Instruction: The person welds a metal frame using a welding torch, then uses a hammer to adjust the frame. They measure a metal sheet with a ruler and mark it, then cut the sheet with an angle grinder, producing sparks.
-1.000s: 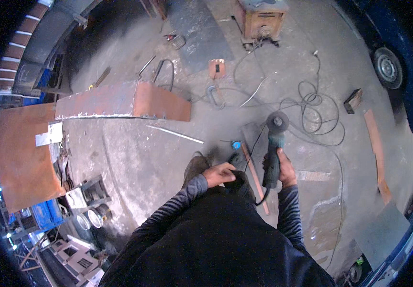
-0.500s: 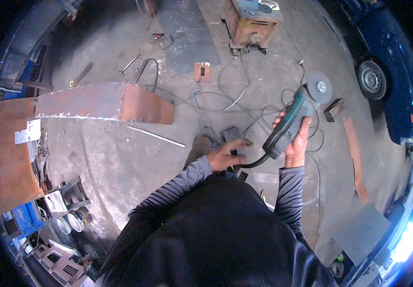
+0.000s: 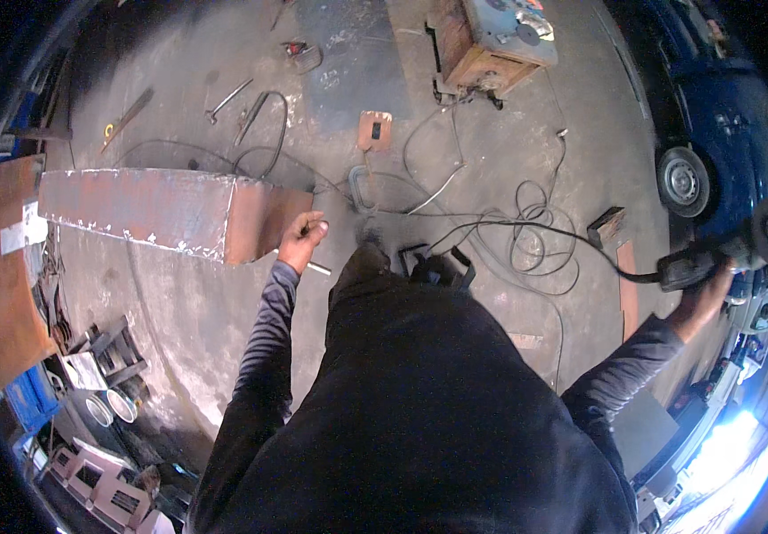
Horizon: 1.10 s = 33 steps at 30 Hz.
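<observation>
An angle grinder (image 3: 704, 262) with a round disc and a black cord is gripped in my right hand (image 3: 709, 298), far out at the right. Its body is dark and partly blurred against the blue vehicle. My left hand (image 3: 302, 242) is raised over the near right end of a long, rust-brown steel box (image 3: 153, 209). The fingers of that hand are curled toward the thumb; whether anything small is between them I cannot make out. A thin metal rod (image 3: 317, 267) lies on the floor, partly hidden behind the left hand.
The grinder's cord (image 3: 571, 233) runs to loops of cable on the floor. A C-clamp (image 3: 357, 187), a small brown plate (image 3: 374, 131) and a hammer (image 3: 228, 100) lie ahead. Beyond stands a rusty machine (image 3: 495, 58) on wheels. A blue vehicle (image 3: 722, 116) is at the right.
My right hand has swung the grinder from in front of me out to the far right, drawing the cord along. My left hand has moved left, from my waist to the box's end.
</observation>
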{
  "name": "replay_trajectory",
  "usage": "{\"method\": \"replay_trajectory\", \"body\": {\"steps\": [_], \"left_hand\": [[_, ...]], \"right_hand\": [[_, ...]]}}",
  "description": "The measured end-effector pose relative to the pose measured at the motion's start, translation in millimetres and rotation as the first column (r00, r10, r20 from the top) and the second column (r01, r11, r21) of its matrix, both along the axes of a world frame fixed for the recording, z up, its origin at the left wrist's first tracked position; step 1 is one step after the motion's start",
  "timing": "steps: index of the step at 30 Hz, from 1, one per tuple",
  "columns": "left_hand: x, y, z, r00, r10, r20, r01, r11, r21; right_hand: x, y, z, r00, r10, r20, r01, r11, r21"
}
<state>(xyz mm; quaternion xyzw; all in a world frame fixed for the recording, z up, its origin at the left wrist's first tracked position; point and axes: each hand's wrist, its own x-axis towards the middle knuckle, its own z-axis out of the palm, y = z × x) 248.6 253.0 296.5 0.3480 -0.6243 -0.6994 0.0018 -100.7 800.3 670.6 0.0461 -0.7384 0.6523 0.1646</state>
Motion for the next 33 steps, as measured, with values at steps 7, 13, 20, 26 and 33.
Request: {"method": "replay_trajectory", "body": {"steps": [7, 13, 20, 26, 33], "left_hand": [[9, 12, -61, 0.995, 0.081, 0.053, -0.087, 0.989, 0.118], [20, 41, -121, 0.948, 0.127, 0.293, -0.184, 0.967, 0.177], [9, 35, -162, 0.816, 0.391, 0.426, -0.541, 0.776, 0.325], [-10, 49, -197, 0.587, 0.524, 0.617, -0.737, 0.661, 0.14], [-132, 130, -102, 0.582, 0.485, 0.653, -0.752, 0.626, 0.206]], "right_hand": [[-97, 30, 113, 0.926, -0.337, -0.17, 0.378, 0.827, 0.417], [-158, -36, 140, 0.952, -0.163, -0.26, 0.286, 0.781, 0.555], [-314, -164, 73, 0.98, 0.11, -0.163, -0.022, 0.885, 0.465], [-516, -213, -118, 0.794, 0.518, 0.318, -0.548, 0.836, 0.006], [-599, -319, -292, 0.459, 0.62, 0.636, -0.617, 0.738, -0.275]]}}
